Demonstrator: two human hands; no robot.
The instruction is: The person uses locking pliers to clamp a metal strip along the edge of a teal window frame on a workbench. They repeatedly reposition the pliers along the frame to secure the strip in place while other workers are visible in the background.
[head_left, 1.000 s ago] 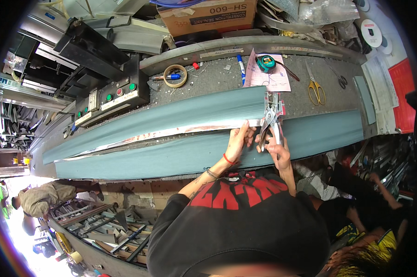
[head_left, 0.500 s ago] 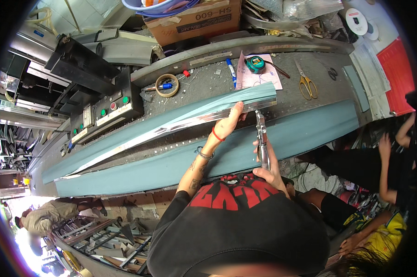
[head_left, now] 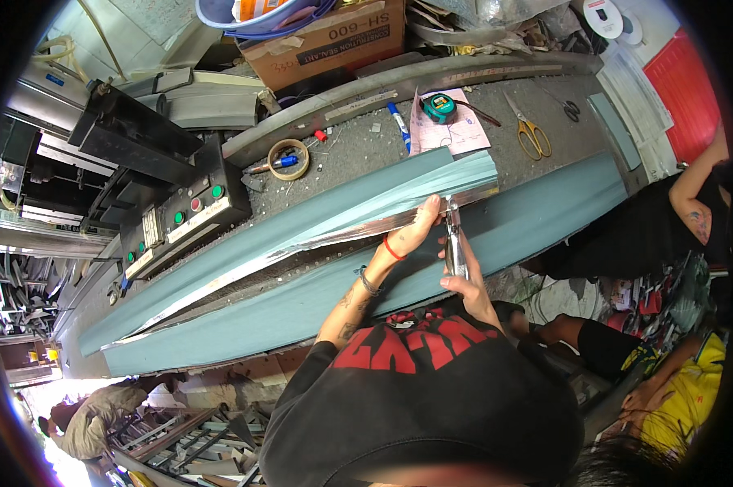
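My left hand (head_left: 415, 230) pinches the shiny lower edge of a long grey-green strip (head_left: 441, 180), thumb on top, near the strip's right end. The strip's surface looks pleated there and narrows away to the left. In my right hand (head_left: 469, 284) is a pair of silver pliers (head_left: 456, 253), handles toward me. Their head meets the strip's shiny edge just right of my left thumb; whether the jaws grip it is too small to tell. A second grey-green strip (head_left: 545, 207) lies on the bench nearer me, beneath both hands.
On the grey bench (head_left: 350, 138) lie a tape roll (head_left: 304, 166), a blue marker (head_left: 399, 126), a pink paper (head_left: 472, 138) under a tape measure (head_left: 439, 107), and yellow-handled scissors (head_left: 533, 138). A black machine with buttons (head_left: 196, 215) stands left. Other people are at right and lower left.
The pliers have come left and up to the strip's edge beside my left thumb. The strip's right end has shifted slightly to the right. The whole view has turned a little.
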